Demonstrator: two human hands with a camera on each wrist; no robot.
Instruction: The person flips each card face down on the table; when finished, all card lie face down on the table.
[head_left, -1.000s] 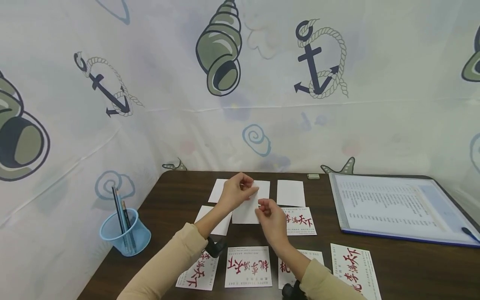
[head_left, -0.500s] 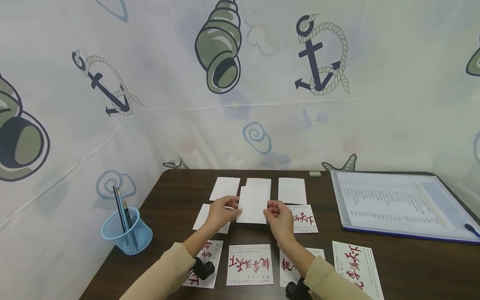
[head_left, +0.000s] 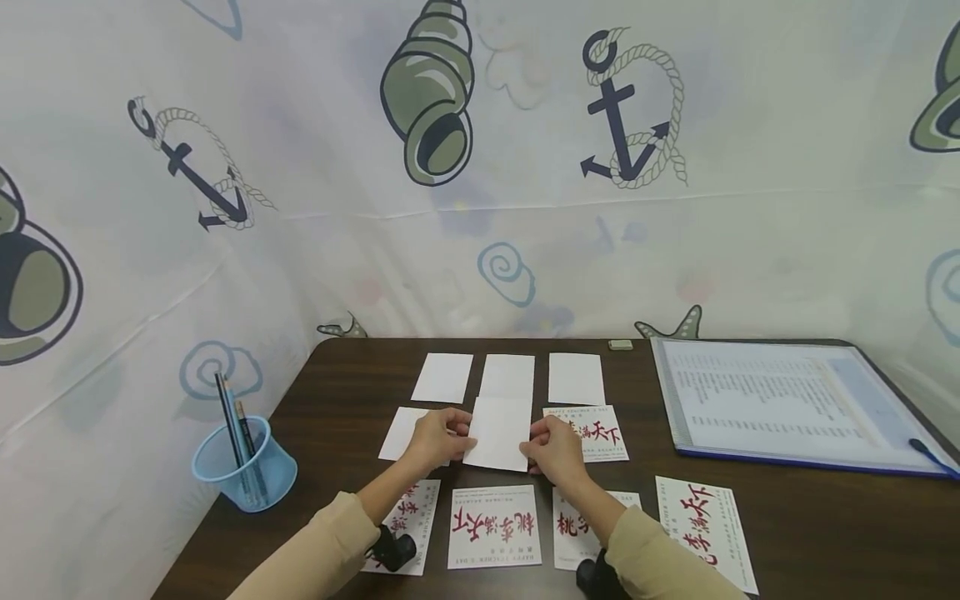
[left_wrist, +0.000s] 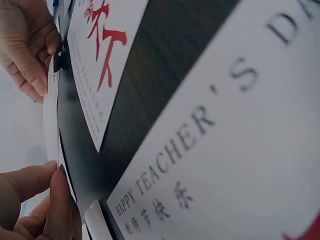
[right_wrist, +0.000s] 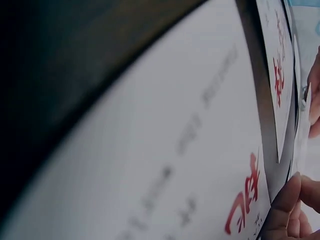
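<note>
A blank white card (head_left: pixel 498 435) is held between my two hands in the middle of the table. My left hand (head_left: pixel 435 437) pinches its left edge, and my right hand (head_left: pixel 557 452) pinches its lower right edge. The left wrist view shows thumb and finger of the left hand (left_wrist: pixel 42 202) meeting on the card's thin edge (left_wrist: pixel 51 120). Thumb and fingers of the right hand (right_wrist: pixel 290 212) likewise grip the edge in the right wrist view. Behind lies a blank card (head_left: pixel 507 375). A blank card (head_left: pixel 401 429) and a red-lettered card (head_left: pixel 600 433) flank the hands, partly covered.
Blank cards (head_left: pixel 442 377) (head_left: pixel 576 379) lie along the back. Red-lettered cards (head_left: pixel 495 527) (head_left: pixel 708 533) lie nearer the front, some partly under the forearms. A blue pen cup (head_left: pixel 251 475) stands left. A whiteboard with writing (head_left: pixel 772 408) and a pen (head_left: pixel 932 457) lie right.
My left hand has come down from the card's top to its left edge. The card has moved toward me, uncovering more of the card behind it. My right hand has shifted slightly nearer me.
</note>
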